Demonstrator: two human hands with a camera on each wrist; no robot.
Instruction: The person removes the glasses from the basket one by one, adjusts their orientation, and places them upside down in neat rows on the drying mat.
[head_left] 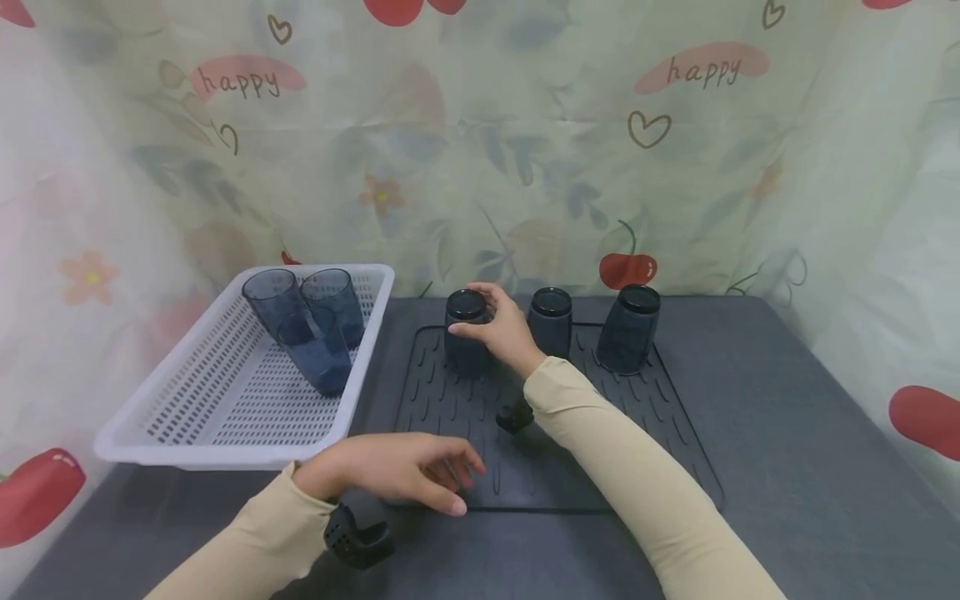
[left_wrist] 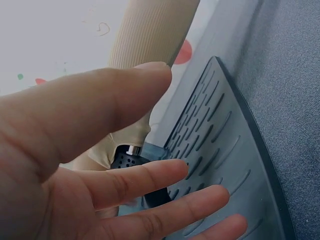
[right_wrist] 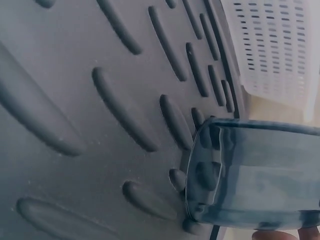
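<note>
My right hand [head_left: 510, 329] grips an upside-down blue-tinted drinking glass [head_left: 467, 346], thumb at the near side and fingers behind. In the right wrist view, the rim of that glass [right_wrist: 265, 172] meets the ridged mat; only fingertips [right_wrist: 274, 235] show at the bottom edge. To its right on the dark drying mat [head_left: 450, 433], two more glasses stand inverted: a middle one [head_left: 551, 325] and a right one [head_left: 630, 329]. My left hand [head_left: 408, 467] hovers over the front left corner of the mat, holding nothing; its fingers [left_wrist: 145, 182] are spread loosely apart from the thumb.
A white perforated basket [head_left: 187, 454] sits left of the mat, with three blue-tinted glasses [head_left: 322, 350] leaning together inside it. Grey cloth [head_left: 780, 417] covers the table. Behind hangs a printed curtain [head_left: 480, 167].
</note>
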